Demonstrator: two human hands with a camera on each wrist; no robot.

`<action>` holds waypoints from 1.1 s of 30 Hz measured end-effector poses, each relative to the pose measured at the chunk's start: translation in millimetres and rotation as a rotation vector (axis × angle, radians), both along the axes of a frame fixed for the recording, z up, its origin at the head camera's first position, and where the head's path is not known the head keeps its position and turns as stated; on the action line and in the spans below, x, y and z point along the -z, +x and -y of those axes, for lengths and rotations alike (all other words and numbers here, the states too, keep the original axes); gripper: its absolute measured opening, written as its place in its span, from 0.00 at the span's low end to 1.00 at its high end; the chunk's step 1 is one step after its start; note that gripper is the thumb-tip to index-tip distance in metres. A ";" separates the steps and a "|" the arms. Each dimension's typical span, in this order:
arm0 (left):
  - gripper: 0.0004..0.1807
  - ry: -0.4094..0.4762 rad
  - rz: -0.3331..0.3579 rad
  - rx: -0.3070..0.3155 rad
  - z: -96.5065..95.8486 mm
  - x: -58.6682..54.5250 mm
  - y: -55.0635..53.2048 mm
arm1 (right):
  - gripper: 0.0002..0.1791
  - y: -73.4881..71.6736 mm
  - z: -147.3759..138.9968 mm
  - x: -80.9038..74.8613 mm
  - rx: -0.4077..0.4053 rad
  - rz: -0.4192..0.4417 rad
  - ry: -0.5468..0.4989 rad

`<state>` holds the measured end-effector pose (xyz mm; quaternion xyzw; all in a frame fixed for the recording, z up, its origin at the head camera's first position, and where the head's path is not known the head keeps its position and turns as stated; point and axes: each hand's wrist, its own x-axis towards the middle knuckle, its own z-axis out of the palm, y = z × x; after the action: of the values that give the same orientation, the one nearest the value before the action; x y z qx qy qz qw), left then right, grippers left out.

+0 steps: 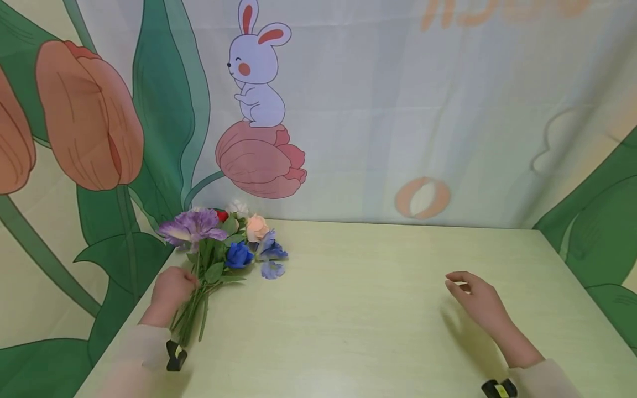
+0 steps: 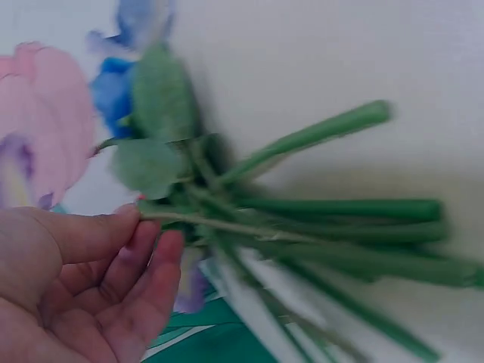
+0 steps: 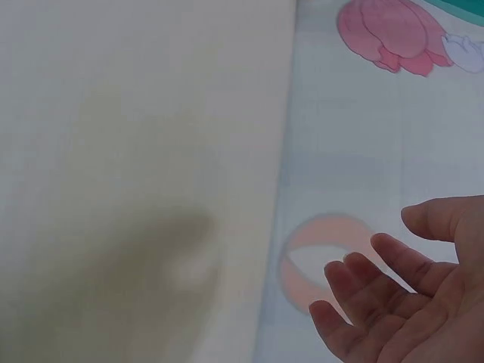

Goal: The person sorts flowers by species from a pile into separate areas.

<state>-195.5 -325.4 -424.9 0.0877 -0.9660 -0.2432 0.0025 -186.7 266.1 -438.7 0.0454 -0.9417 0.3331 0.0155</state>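
Green stems (image 1: 191,314) lie just right of the left hand (image 1: 171,290), one pinched.

Purple blooms (image 1: 198,225): one
Blue roses (image 1: 239,255): one
Peach roses (image 1: 256,228): one
Red blooms (image 1: 222,215): one, partly hidden
White blooms (image 1: 238,208): at least one
Pale blue blooms (image 1: 271,250): one or two
Green stems (image 2: 340,209): at least six, overlapping
Grips: two, left grip (image 1: 173,288) and right grip (image 1: 479,305)
Sleeves (image 1: 141,348): two
Black wrist pieces (image 1: 176,355): two
Tabletop (image 1: 348,298): one
Printed rabbits (image 1: 264,102): one
Printed orange tulips (image 1: 89,119): two
Printed pink tulips (image 1: 256,160): one
Printed rings (image 1: 442,198): one
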 end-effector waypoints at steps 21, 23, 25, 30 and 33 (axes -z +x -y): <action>0.14 0.197 -0.234 0.058 -57.2 -71.1 -10.8 | 0.31 -24.6 -4.3 -57.1 -0.002 -0.022 -0.065; 0.13 0.234 -0.258 0.058 -68.7 -75.0 -11.9 | 0.30 -27.5 -0.6 -60.4 -0.017 -0.015 -0.090; 0.13 0.275 -0.274 0.063 -81.6 -78.2 -12.8 | 0.31 -30.3 4.4 -63.4 -0.022 -0.005 -0.130; 0.12 0.397 -0.300 0.079 -116.5 -81.5 -17.2 | 0.28 -34.6 21.9 -72.7 -0.028 -0.009 -0.251; 0.11 0.478 -0.316 0.095 -137.6 -81.2 -20.7 | 0.27 -36.3 34.4 -78.8 -0.047 -0.011 -0.339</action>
<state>-216.2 -187.8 -343.7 0.0015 -0.8718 -0.4746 0.1209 -223.1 231.7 -359.9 0.0659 -0.8706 0.4871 0.0202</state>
